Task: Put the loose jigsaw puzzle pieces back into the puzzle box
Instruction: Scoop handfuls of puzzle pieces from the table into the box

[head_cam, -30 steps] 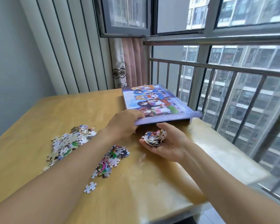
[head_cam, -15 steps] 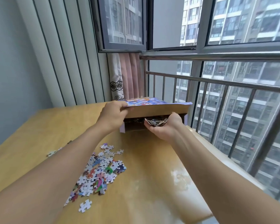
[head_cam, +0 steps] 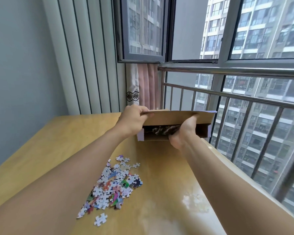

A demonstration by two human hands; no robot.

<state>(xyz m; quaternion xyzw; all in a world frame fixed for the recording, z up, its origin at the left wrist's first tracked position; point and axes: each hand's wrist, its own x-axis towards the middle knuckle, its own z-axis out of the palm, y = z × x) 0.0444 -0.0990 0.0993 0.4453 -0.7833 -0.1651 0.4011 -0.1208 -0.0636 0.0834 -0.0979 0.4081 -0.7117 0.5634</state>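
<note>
Left hand pinching lid flap up; right hand cupped in puzzle box mouth, fingers hidden. Loose jigsaw pieces on bench: light, thin, scattery, best scooped in handfuls.

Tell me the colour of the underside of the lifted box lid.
Plain brown cardboard on the lid, seen in the head view.
</note>
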